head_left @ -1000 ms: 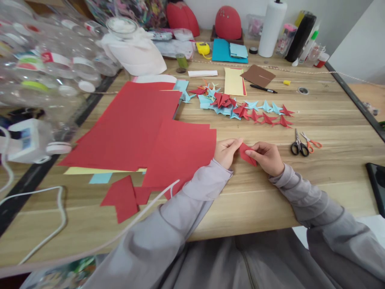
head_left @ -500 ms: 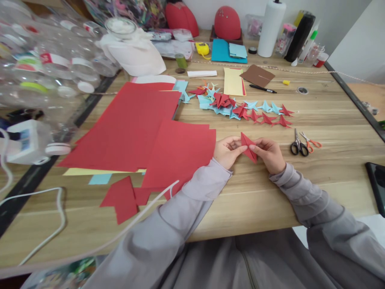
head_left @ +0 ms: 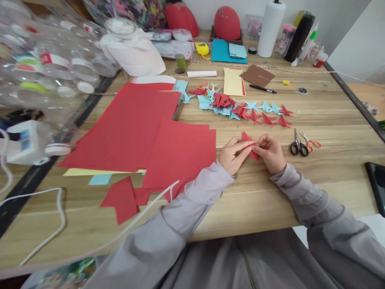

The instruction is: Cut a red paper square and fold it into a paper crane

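A small folded red paper piece (head_left: 248, 143) sits between both my hands just above the wooden table (head_left: 331, 120). My left hand (head_left: 234, 154) pinches its left side, fingers closed on the paper. My right hand (head_left: 271, 152) grips the right side with fingers curled over it. Beyond my hands lies a row of finished red and light-blue folded paper shapes (head_left: 240, 108). Large red paper sheets (head_left: 144, 128) spread out to the left of my hands.
Two pairs of scissors (head_left: 302, 145) lie right of my hands. A dark phone (head_left: 377, 180) rests at the right edge. Red scraps (head_left: 124, 198) and a white cord (head_left: 45, 237) lie front left. Plastic bottles (head_left: 45, 68), a paper towel roll (head_left: 270, 28) and a pen (head_left: 262, 88) stand behind.
The red piece was turned and raised between my hands. My left fingers moved right over it and both hands closed in tighter on the fold.
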The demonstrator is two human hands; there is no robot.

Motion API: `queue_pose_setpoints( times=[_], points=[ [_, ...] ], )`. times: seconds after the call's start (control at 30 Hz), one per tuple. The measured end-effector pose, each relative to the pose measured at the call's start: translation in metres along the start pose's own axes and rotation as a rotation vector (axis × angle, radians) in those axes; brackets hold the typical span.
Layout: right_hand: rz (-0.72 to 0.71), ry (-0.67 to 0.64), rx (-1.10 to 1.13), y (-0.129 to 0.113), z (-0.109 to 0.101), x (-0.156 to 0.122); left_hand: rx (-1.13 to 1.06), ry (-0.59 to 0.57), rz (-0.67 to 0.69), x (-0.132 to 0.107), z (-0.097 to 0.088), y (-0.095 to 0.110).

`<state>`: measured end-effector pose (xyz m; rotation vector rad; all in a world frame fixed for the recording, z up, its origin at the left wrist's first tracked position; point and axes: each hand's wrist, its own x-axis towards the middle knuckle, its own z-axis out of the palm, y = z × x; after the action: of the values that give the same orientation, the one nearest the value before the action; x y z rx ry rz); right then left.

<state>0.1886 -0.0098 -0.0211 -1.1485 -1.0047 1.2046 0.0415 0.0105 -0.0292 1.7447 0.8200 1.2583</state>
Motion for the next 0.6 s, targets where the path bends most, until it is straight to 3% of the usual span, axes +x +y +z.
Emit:
queue_pose_setpoints(
  times=[0.1,0.33,0.6],
  points=[
    [-0.024,-0.027,-0.046,-0.001,0.001,-0.001,-0.011,-0.019,-0.092,0.002,-0.001,0.000],
    [-0.157,-0.096,-0.130,0.001,0.000,-0.003,-0.233,0.135,-0.394,0.008,-0.001,-0.003],
    [-0.348,-0.129,-0.413,0.009,-0.005,-0.003,-0.292,0.184,-0.417,0.012,-0.003,-0.005]
  ],
)
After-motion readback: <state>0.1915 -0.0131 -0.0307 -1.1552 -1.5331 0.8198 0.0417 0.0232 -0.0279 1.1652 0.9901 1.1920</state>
